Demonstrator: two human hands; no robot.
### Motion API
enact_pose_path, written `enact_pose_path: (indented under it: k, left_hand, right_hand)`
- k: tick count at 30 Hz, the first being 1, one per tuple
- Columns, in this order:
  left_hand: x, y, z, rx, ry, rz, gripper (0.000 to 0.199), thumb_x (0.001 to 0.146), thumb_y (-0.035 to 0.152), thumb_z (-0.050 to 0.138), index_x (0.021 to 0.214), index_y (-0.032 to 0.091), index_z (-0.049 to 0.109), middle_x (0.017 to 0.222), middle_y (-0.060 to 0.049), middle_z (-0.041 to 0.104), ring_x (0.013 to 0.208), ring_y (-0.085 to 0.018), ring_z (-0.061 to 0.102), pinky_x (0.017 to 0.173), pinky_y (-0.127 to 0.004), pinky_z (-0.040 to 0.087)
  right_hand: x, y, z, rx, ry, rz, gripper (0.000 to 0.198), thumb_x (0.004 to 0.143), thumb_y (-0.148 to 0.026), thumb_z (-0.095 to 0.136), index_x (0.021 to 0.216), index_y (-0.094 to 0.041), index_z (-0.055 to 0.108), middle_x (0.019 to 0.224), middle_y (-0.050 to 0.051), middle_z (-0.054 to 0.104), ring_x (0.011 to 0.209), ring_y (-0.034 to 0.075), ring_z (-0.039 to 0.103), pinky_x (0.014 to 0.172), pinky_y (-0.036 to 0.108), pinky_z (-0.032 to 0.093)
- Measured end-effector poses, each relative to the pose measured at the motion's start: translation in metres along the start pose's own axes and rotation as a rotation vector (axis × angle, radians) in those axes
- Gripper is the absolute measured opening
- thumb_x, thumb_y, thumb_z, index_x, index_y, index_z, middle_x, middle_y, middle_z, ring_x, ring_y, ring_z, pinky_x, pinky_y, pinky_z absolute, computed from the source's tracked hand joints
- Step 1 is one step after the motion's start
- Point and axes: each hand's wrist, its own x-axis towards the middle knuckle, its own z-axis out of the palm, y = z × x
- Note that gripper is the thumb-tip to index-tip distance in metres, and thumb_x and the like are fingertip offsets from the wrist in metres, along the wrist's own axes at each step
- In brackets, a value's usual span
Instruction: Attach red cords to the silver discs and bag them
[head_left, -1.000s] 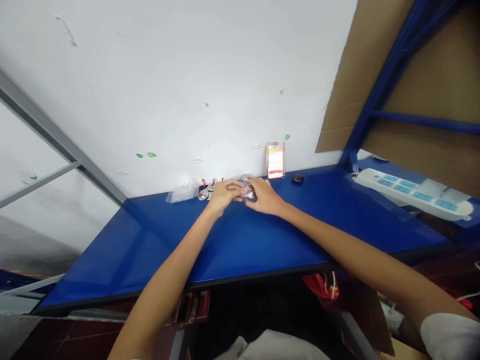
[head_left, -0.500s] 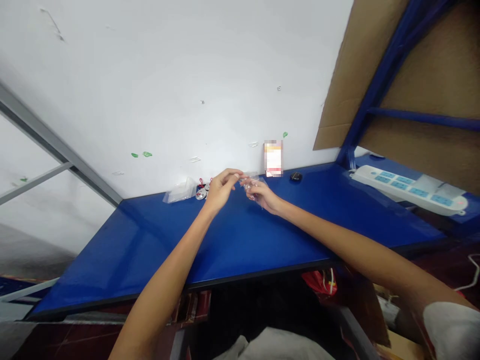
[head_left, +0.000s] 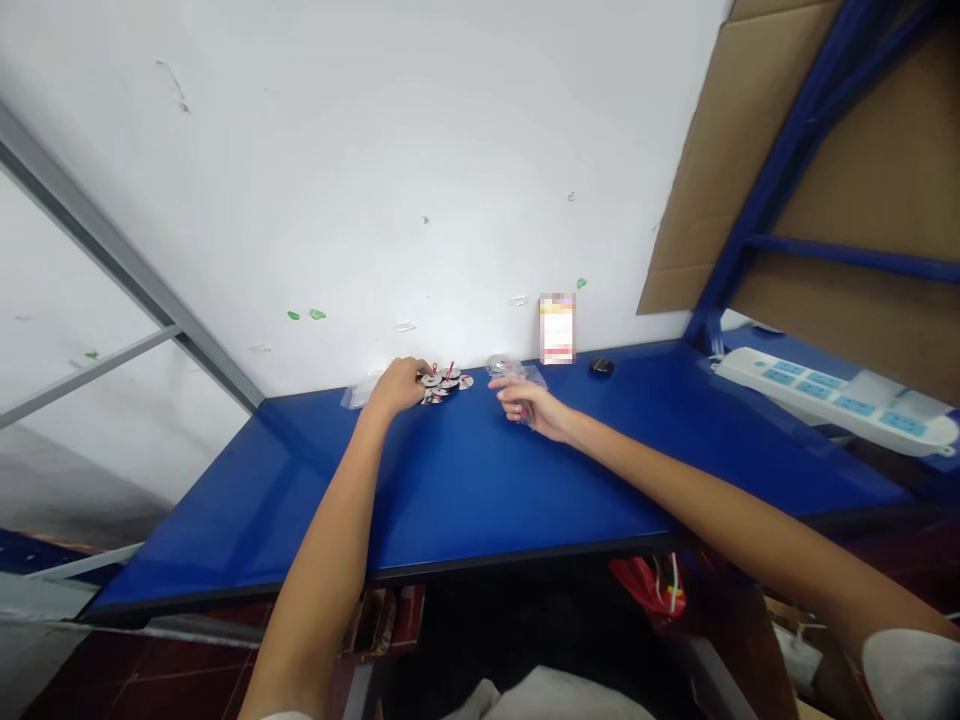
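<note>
My left hand (head_left: 401,387) is at the left side of a pile of shiny round metal discs (head_left: 442,388) with small red cords. Its fingers curl down against the nearest discs, and the fingertips are partly hidden. To the right, my right hand (head_left: 536,408) is closed on a crumpled clear plastic bag (head_left: 523,412), with a bit of red showing through it. The index finger points toward the pile. Just behind that hand, another clear packet (head_left: 501,364) with something shiny inside lies near the wall.
Flat clear plastic bags (head_left: 360,390) lie behind my left hand. At the wall stands an upright box with a blurred front (head_left: 557,330), beside a small black object (head_left: 601,366). A white power strip (head_left: 832,395) is at the right. The blue table (head_left: 465,490) has a dark front edge.
My left hand has moved left and away from my right hand, down to the disc pile. My right hand still has the bag, now a little lower. The view has shifted slightly.
</note>
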Motion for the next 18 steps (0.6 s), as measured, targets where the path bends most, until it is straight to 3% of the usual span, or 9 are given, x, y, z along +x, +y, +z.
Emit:
enact_pose_path:
  k: [2,6,10,15,18]
  left_hand:
    - [0.0,-0.003,0.004,0.091,0.019,-0.005,0.043,0.08,0.007,0.058,0.115,0.017,0.08,0.118,-0.013,0.077,0.111,-0.031,0.066,0.097,-0.038,0.051]
    - [0.001,0.004,0.021,0.203,0.135,-0.068,0.04,0.101,0.018,0.045,0.128,0.012,0.074,0.125,-0.018,0.073,0.116,-0.034,0.061,0.105,-0.045,0.047]
    - [0.008,0.016,0.037,0.29,0.172,-0.191,0.046,0.108,0.038,0.042,0.12,0.01,0.076,0.116,-0.024,0.072,0.117,-0.039,0.058,0.103,-0.05,0.046]
    - [0.013,0.021,0.041,0.271,0.141,-0.178,0.031,0.105,0.028,0.047,0.104,0.017,0.077,0.114,-0.021,0.071,0.119,-0.038,0.058,0.097,-0.048,0.049]
    - [0.014,0.02,0.036,0.15,0.257,-0.222,0.03,0.107,0.026,0.041,0.113,0.017,0.068,0.116,-0.022,0.072,0.119,-0.038,0.062,0.093,-0.047,0.051]
  right_hand:
    - [-0.001,0.001,0.0,-0.048,-0.003,-0.002,0.059,0.061,-0.015,0.083,0.116,-0.021,0.065,0.074,-0.007,0.048,0.06,0.01,0.036,0.056,0.026,0.029]
    - [0.001,0.005,-0.002,-0.112,-0.005,-0.02,0.067,0.053,-0.009,0.072,0.118,-0.024,0.062,0.083,-0.006,0.05,0.063,0.01,0.041,0.055,0.026,0.031]
    - [0.005,0.006,-0.001,-0.337,-0.019,-0.028,0.054,0.054,-0.012,0.07,0.107,-0.021,0.065,0.088,-0.003,0.053,0.069,0.012,0.045,0.057,0.025,0.033]
    - [0.005,0.0,-0.001,-0.464,-0.117,-0.063,0.036,0.064,-0.016,0.066,0.099,-0.019,0.07,0.085,-0.001,0.055,0.071,0.013,0.048,0.06,0.025,0.035]
    - [0.003,-0.004,-0.003,-0.531,-0.238,-0.046,0.033,0.07,-0.017,0.063,0.1,-0.018,0.076,0.086,0.001,0.057,0.073,0.014,0.05,0.062,0.026,0.038]
